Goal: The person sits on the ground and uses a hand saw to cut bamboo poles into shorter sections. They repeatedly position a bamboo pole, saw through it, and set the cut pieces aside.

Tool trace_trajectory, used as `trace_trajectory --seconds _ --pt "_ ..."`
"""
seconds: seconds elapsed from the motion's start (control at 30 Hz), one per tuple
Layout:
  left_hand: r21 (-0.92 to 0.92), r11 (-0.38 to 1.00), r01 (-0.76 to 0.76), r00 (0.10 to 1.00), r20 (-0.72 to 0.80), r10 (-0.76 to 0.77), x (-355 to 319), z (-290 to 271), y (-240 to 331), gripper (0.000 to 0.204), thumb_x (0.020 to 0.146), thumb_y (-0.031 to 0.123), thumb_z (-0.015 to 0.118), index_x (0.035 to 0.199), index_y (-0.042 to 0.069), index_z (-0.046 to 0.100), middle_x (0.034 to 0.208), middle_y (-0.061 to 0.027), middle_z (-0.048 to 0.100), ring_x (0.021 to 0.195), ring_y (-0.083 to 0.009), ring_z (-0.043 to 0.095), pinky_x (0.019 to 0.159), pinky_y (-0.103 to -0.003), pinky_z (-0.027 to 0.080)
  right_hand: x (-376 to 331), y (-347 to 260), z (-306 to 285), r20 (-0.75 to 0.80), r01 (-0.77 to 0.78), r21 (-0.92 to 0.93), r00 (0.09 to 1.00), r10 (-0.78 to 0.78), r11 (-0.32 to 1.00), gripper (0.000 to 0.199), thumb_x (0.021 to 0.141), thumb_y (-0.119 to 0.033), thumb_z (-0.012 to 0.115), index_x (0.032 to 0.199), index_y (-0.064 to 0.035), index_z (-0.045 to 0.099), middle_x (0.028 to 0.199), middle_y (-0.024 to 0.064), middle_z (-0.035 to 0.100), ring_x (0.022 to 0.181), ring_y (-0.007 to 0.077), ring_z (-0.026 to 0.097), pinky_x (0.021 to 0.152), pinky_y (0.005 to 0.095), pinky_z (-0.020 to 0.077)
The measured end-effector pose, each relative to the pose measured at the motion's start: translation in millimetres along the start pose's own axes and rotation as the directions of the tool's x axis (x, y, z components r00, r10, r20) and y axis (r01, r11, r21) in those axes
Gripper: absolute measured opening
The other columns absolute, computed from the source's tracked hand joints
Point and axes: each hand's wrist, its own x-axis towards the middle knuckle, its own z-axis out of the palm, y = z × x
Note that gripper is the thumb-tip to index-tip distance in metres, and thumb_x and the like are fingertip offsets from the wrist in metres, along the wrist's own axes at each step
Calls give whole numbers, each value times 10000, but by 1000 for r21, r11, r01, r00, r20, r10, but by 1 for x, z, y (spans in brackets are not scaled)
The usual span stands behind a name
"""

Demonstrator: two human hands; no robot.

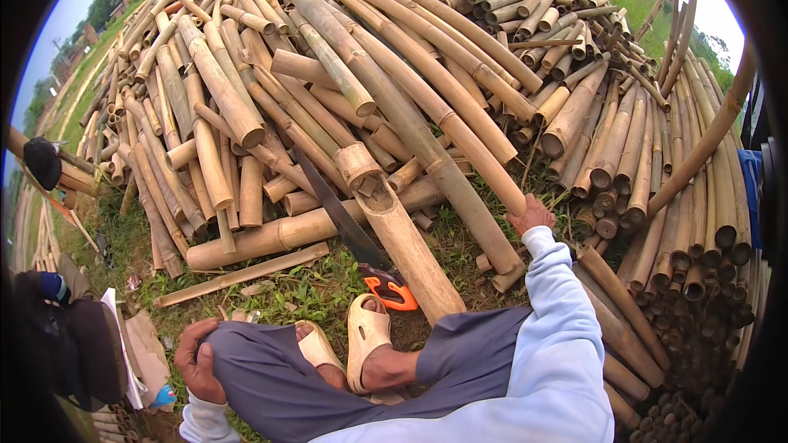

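Observation:
My right hand (533, 215) is closed around the near end of a long bamboo pole (484, 166), which slopes down toward me from the top of a pile. My left hand (201, 361) rests over my left knee, fingers bent across the trouser cloth and thumb apart, holding no object. In front of my feet lies a hand saw (389, 287) with an orange and black handle, its dark blade pointing away under the bamboo. Just right of it, a thick bamboo piece (419, 258) with an open cut at its upper part slants down toward my legs.
Many cut bamboo pieces (222, 90) are heaped ahead, and longer stacked poles (714, 148) stand at the right. A thick bamboo log (279, 234) and a split strip (242, 273) lie across the grass. Cardboard (146, 353) and a dark bag (74, 336) are at my left.

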Motion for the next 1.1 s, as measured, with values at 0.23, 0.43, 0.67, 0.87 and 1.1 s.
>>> trace_trajectory --seconds 0.23,0.43,0.67,0.87,1.1 --pt "6 1000 -27 1000 12 27 13 9 3 396 969 274 530 1100 -72 671 1114 -202 687 1073 -304 645 1008 -409 465 16 29 -7 115 -15 365 993 -29 931 679 865 -673 648 1014 -11 634 1044 256 717 990 446 680 874 528 507" --pt "24 999 -26 1000 10 26 11 5 3 383 972 272 544 1093 -67 674 1114 -205 690 1066 -307 653 1000 -408 472 -36 -8 -31 101 102 401 983 -155 910 618 766 -591 824 880 -26 601 875 182 676 841 345 663 798 451 522" --pt "8 999 -41 999 16 41 10 4 4 377 977 262 544 1100 -71 670 1128 -204 692 1087 -299 653 1011 -400 471 -62 -56 -22 123 122 189 981 -147 974 755 667 -567 864 1128 -36 590 1121 201 674 1065 384 665 939 489 513" --pt "-3 999 -37 999 2 37 4 -1 3 371 981 244 525 1116 -75 660 1151 -207 685 1107 -303 646 1029 -409 464 -42 -50 -4 197 -7 -50 980 17 999 827 666 -477 875 1337 -91 585 1224 177 583 1141 377 627 1000 507 497" --pt "-42 999 -29 1000 0 29 4 0 -2 379 987 247 517 1120 -80 656 1165 -216 678 1115 -310 642 1041 -408 455 -45 -36 12 81 -40 -49 996 44 998 744 714 -346 882 1256 -49 467 1293 193 528 1120 410 653 966 531 514"
